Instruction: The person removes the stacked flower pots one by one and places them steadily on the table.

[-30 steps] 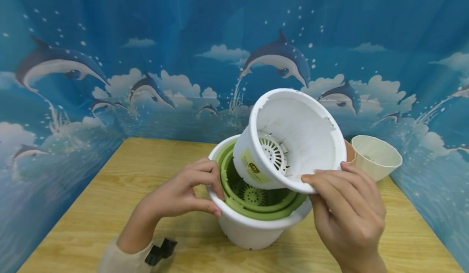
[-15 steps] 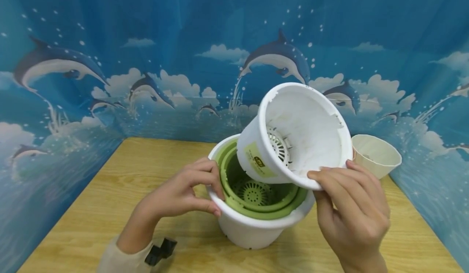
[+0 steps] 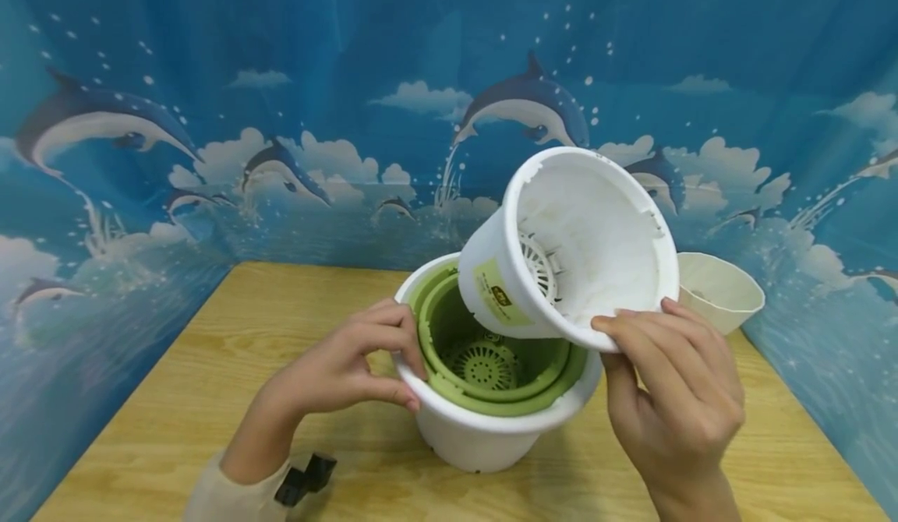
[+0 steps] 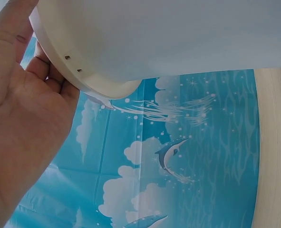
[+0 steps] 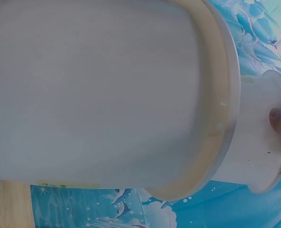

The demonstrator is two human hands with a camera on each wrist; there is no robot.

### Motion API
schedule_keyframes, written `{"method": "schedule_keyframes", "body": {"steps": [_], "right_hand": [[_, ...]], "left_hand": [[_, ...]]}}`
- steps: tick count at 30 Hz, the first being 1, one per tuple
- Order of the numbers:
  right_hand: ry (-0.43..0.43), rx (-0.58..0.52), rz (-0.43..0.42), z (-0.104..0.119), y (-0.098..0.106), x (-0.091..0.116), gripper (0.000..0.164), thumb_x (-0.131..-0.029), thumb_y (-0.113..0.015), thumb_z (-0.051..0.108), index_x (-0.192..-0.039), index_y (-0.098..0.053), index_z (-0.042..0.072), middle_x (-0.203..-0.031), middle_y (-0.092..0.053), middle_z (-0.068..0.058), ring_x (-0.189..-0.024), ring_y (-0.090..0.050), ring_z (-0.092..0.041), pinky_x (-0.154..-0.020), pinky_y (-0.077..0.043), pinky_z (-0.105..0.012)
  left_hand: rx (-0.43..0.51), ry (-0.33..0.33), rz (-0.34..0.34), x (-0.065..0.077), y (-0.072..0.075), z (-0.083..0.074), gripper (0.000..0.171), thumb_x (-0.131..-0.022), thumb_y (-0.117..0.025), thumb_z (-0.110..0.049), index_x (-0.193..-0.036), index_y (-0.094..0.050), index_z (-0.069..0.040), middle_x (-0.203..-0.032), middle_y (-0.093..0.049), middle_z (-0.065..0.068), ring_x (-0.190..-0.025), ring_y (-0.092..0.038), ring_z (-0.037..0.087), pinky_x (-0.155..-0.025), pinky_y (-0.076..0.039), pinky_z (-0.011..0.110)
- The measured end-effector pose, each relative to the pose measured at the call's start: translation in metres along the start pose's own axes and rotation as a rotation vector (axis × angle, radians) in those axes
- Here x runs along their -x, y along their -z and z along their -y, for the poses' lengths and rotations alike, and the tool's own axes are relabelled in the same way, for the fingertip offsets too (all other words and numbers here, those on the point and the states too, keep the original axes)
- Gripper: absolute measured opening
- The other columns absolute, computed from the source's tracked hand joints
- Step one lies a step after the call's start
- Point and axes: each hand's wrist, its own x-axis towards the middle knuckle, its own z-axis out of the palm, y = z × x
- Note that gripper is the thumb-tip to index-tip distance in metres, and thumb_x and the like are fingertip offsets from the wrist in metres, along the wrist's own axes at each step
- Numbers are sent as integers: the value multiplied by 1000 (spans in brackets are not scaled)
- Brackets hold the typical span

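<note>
As the right hand (image 3: 675,393) holds the upper pot (image 3: 582,245) higher, green pots (image 3: 486,366) show better. The left hand (image 3: 354,360) grips the lower pot (image 3: 480,438).

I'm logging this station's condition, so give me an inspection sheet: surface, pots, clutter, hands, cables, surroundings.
Surface: light wood-grain tabletop, partly hidden by pots
Job's things: tilted white pot held over two nested green pots, which sit inside an upright white pot
Clutter: cream pot, back right, partly hidden; small black object by the left sleeve
Hands: left hand pinches the upright pot's rim; right hand grips the tilted pot's rim
Cables: nothing seen
Surroundings: dolphin-print backdrop behind and on both sides
</note>
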Motion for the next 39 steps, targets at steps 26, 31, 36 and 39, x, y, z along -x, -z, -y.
{"method": "schedule_keyframes", "body": {"steps": [26,31,36,39], "right_hand": [[-19,28,-135,-2,-9,-3,17,-82,-81,11,-70,-75,0,-67,-69,-18,-66,-61,-38,-88,-53,-47],[-35,47,-144,3,-10,-8,19,-83,-79,9,-68,-73,-2,-65,-68,-20,-63,-58,-40,-88,-53,-45],[-38,58,-154,1,-10,-6,19,-83,-79,10,-69,-74,-1,-65,-68,-19,-62,-57,-40,-87,-53,-45],[-37,69,-152,-5,-9,-4,13,-80,-80,7,-70,-75,0,-66,-69,-17,-63,-58,-40,-86,-53,-46]], "left_hand": [[2,-9,1,1,1,0,25,-72,-87,-25,-89,-70,-29,-95,-58,-12,-97,-53,12,-90,-45,35],[-4,-10,0,0,1,1,24,-72,-87,-27,-89,-70,-29,-95,-58,-13,-97,-53,12,-90,-46,35],[-6,-7,2,0,0,1,24,-71,-87,-27,-88,-70,-29,-95,-58,-13,-98,-53,12,-91,-46,35],[-5,-5,2,0,0,0,24,-71,-87,-28,-88,-70,-29,-96,-58,-12,-98,-53,12,-91,-46,35]]}}
